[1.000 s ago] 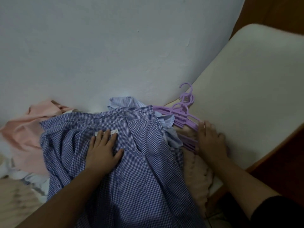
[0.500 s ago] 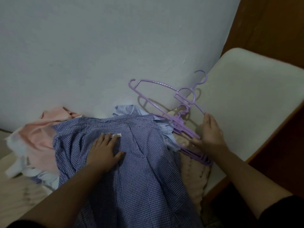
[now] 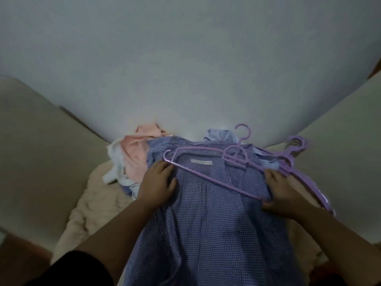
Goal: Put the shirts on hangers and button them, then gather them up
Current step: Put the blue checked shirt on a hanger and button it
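Left hand (image 3: 157,182): fingers slightly spread and close to straight, lying flat on the blue checked shirt (image 3: 206,213) just below its collar; fingertips touch the left end of the purple hanger (image 3: 208,174). Nothing pinched, palm down on cloth.

Right hand (image 3: 281,193): fingers curled at the right end of the same hanger, thumb low near the bar's tip. Looks like a grip on the hanger end and maybe shirt fabric with it; how much fabric is caught cannot be told.

Hanger lies across the shirt's upper back, tilted: left end higher toward the collar, right end lower toward the right hand. Hook (image 3: 244,131) points up toward the wall (image 3: 185,58). Hanger is on top of the shirt, not inside it. White label (image 3: 201,162) shows at the collar, between the hanger's arms.

Shirt is spread out lengthwise, collar far, hem running toward the person and out of the bottom of the view.

Spare purple hangers (image 3: 299,162) are stacked just right of the shirt, partly behind the right hand. Light blue shirt (image 3: 220,135) pokes out behind the collar. Pink shirt (image 3: 136,149) and a white garment (image 3: 117,164) are bunched to the left, touching the checked one. All sit on a beige fuzzy cover (image 3: 92,203), cream cushions (image 3: 37,151) either side.
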Demonstrator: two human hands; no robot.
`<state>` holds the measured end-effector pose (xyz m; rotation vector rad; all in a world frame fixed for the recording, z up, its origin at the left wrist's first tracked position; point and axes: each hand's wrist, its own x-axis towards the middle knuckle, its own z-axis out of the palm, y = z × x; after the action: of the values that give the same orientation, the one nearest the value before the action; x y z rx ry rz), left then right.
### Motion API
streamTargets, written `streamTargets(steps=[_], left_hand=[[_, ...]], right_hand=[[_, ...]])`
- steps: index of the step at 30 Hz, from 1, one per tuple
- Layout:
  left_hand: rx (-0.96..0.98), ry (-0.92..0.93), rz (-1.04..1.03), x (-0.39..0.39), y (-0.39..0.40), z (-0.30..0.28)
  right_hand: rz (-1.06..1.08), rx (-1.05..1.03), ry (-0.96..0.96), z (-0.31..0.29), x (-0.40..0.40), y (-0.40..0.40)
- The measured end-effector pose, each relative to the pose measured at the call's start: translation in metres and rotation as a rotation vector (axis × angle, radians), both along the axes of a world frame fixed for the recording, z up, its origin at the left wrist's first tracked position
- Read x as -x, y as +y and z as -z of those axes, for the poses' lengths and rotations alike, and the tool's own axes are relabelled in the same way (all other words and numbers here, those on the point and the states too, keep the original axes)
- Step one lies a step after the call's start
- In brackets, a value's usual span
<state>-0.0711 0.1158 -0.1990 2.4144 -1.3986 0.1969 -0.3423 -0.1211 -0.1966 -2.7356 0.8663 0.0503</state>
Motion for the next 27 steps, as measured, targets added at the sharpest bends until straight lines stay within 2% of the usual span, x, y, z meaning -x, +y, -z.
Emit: streamTargets(steps=[7,11,14,18,21,27], left_hand=[[0.237,0.135,-0.231,-0.007,-0.001,-0.01],[0.203,0.28,-0.392,-0.014,-0.011,-0.015],[0.163,0.431,-0.358,-0.018,-0.018,-0.016],[0.203,0.416,-0.297,-0.01,-0.022,-0.021],[0.245,0.481,-0.253,0.0,-0.022,-0.03],[0.507,0.767,-0.167,0.024,-0.027,-0.06]], right_hand=[[0.023,-0.049,0.057,0.008,-0.021,0.006],[0.042,0.009,0.07,0.008,-0.026,-0.001],[0.065,0.064,-0.013,0.008,-0.023,-0.007],[0.081,0.124,-0.069,0.001,-0.018,-0.005],[0.075,0.134,-0.081,-0.007,-0.017,0.002],[-0.013,0.171,-0.059,-0.025,-0.039,0.03]])
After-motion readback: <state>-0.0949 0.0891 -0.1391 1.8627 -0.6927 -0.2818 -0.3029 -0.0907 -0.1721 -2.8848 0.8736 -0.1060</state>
